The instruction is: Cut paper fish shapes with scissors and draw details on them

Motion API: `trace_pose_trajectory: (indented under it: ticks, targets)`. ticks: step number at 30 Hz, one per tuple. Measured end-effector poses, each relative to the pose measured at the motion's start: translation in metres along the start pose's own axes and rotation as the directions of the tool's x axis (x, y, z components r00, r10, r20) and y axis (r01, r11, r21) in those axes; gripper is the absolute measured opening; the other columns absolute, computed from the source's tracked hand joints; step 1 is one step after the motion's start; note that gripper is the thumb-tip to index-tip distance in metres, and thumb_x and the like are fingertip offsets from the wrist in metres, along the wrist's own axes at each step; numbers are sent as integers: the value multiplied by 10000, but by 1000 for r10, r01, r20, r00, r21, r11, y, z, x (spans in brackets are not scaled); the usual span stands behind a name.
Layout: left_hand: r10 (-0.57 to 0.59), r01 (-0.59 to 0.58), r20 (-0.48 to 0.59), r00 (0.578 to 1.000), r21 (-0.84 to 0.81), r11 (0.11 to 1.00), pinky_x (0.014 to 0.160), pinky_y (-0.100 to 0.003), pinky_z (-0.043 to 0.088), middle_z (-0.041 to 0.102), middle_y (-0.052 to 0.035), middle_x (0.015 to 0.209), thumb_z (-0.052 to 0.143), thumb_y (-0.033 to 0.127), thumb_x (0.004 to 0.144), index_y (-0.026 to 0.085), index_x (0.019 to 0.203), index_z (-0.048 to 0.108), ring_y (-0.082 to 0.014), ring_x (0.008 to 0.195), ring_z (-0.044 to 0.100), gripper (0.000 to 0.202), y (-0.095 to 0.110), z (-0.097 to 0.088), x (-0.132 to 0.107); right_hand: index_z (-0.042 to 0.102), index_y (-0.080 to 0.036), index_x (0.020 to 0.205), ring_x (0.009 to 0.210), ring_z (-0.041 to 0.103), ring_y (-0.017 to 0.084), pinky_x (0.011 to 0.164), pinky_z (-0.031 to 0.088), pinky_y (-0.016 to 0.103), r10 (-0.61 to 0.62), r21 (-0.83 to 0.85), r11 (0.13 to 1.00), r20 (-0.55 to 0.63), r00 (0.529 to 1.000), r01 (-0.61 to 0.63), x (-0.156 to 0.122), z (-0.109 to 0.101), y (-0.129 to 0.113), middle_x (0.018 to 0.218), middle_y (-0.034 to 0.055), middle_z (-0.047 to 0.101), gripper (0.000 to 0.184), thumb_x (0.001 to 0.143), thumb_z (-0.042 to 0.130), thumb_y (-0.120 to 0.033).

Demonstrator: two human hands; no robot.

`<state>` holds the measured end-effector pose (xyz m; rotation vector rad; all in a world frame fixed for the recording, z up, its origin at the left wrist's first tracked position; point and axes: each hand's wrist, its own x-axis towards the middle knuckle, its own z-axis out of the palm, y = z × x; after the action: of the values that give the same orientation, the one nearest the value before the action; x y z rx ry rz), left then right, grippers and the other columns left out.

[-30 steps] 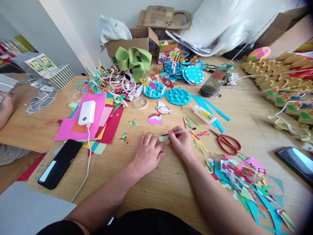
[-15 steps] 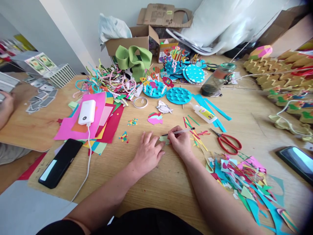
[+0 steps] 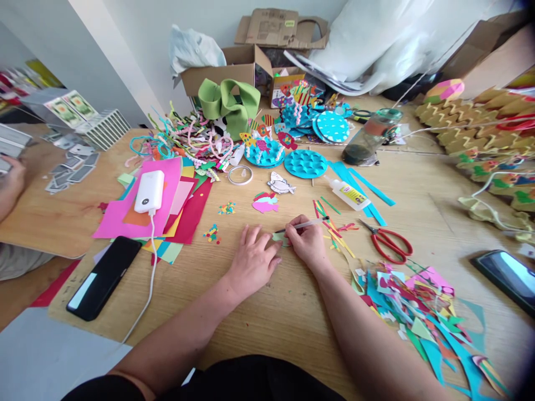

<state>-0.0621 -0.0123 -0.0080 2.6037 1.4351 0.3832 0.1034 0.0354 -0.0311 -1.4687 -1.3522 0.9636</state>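
My right hand (image 3: 307, 240) is closed around a slim pen (image 3: 310, 223), its dark tip over a small pale green paper piece (image 3: 281, 238) on the table. Flat on the wood beside that piece lies my left hand (image 3: 254, 257), fingers spread, with the fingertips at the paper's left edge. Part of the green paper is hidden by my right fingers. Just beyond my hands are pink and red paper fish shapes (image 3: 265, 203) and a white fish cutout (image 3: 281, 182) with drawn outlines. Small paper dots (image 3: 212, 234) sit to the left.
Red-handled scissors (image 3: 390, 245), a glue bottle (image 3: 350, 194) and a heap of paper scraps (image 3: 422, 306) lie to the right. On the left are a phone (image 3: 103, 278), a white power bank (image 3: 149, 191) and coloured sheets (image 3: 121, 214). Blue scalloped discs (image 3: 306, 163) stand behind. Another person's hand (image 3: 11, 184) shows far left.
My right hand and the pen have shifted very slightly to the left over the green paper. My left hand stays in place.
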Motion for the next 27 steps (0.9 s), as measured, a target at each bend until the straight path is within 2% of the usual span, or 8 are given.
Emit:
trace_pose_trajectory:
  ticks: [27]
  targets:
    - [6,-6,2,1000,9,1000,1142,-593,251,596,-77,1190,560,334,921,252,1254,608,-314,1289,406,347,-1,1,0,528,-218,673,439,532,146,449,389,244,22,-15,1000,11,1000,-22,0,0,0,528,-8,583,122,746,568,-307]
